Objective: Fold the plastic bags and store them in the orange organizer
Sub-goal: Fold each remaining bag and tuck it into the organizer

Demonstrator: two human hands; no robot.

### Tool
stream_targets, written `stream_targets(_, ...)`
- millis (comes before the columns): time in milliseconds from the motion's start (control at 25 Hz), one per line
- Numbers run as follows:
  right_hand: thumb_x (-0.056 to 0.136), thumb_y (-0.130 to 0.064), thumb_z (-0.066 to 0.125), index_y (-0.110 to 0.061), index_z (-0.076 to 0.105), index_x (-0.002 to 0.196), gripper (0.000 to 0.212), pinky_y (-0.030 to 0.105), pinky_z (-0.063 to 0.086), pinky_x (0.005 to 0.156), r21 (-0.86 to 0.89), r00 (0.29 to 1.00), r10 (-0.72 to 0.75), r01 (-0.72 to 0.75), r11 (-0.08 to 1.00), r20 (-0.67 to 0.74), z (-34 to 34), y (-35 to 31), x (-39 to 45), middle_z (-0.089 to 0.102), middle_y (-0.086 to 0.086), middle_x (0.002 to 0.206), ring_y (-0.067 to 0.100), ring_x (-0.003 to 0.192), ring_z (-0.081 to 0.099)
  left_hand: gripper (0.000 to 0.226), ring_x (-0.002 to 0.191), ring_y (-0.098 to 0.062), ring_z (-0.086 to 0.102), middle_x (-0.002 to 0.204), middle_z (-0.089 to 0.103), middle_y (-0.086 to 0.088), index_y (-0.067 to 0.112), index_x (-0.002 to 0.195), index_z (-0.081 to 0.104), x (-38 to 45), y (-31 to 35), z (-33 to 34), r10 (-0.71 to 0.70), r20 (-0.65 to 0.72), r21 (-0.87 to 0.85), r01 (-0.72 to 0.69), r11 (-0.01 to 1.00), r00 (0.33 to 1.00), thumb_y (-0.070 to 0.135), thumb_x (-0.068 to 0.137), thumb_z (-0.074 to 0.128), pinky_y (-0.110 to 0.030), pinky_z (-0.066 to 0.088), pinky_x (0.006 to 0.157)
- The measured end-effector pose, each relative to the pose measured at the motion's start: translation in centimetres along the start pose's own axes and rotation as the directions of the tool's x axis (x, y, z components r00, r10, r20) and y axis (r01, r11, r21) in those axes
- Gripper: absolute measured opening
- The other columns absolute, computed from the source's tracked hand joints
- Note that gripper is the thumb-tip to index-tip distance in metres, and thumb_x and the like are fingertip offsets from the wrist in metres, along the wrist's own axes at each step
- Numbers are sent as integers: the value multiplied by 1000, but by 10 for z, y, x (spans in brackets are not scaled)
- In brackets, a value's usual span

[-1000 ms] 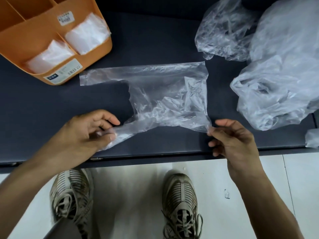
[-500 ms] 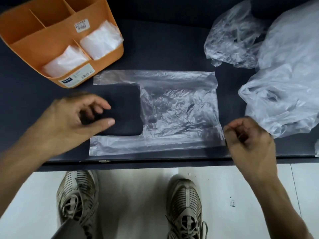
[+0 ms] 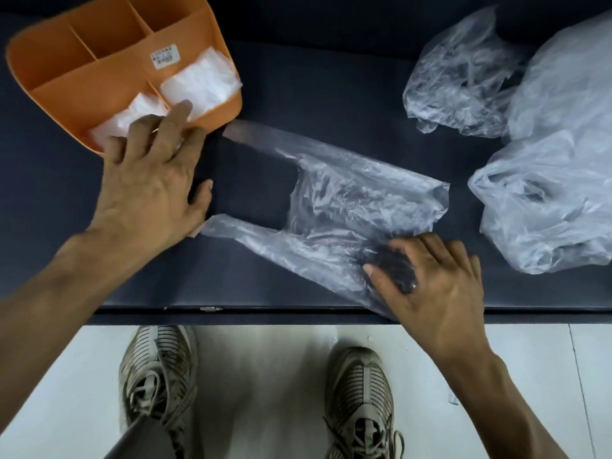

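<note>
A clear plastic bag (image 3: 357, 207) lies flattened on the dark table (image 3: 331, 87), skewed, with its two handles pointing left. My right hand (image 3: 433, 279) rests on the bag's near right corner with fingers spread, pressing the plastic down. My left hand (image 3: 152, 183) is spread flat just left of the handles; its fingertips lie over the front wall of the orange organizer (image 3: 63, 61) and its thumb is beside the near handle. The organizer's two front compartments hold folded white bags (image 3: 202, 77).
Crumpled clear bags are piled at the right: one at the back (image 3: 463, 74), a larger heap (image 3: 549, 200) close to the flat bag. The table's front edge (image 3: 265, 314) runs just below my hands. White floor and my shoes (image 3: 361, 405) are beneath.
Both hands let go of the bag's near corners and it settled flat, then skewed. My left hand moved up to the organizer; my right hand came down onto the bag.
</note>
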State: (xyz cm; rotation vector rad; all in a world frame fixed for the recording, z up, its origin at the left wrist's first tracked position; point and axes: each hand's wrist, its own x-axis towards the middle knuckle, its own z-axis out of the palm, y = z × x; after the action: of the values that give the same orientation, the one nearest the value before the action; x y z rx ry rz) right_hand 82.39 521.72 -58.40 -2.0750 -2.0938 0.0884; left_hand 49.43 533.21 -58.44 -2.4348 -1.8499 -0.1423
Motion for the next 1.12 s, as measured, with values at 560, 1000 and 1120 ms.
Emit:
stream_targets(560, 93, -41, 58, -15, 73, 108, 33, 49, 41, 89, 69, 990, -105, 111, 991, -96, 12, -36, -17, 65, 5, 120, 33, 107, 58, 62, 122, -34, 51, 139, 56, -13, 10, 135, 60, -39, 59, 6, 258, 71, -187, -242, 952, 963, 55, 99, 36, -52, 33, 109)
stream_targets(1000, 96, -42, 55, -12, 67, 126, 43, 49, 40, 101, 113, 987, -107, 121, 986, -124, 14, -35, -11, 55, 8, 142, 32, 131, 48, 88, 153, -29, 17, 166, 19, -13, 9, 158, 25, -32, 71, 22, 218, 221, -106, -199, 974, 951, 71, 97, 13, -58, -1, 122)
stream_targets(1120, 91, -55, 55, -16, 56, 141, 63, 54, 32, 113, 88, 995, -99, 99, 991, -6, 16, -12, -18, 42, 7, 156, 32, 145, 34, 79, 154, -34, 14, 167, 13, -15, 7, 158, 21, -25, 69, 18, 178, 156, -84, -166, 982, 972, 61, 101, 22, -63, 1, 121)
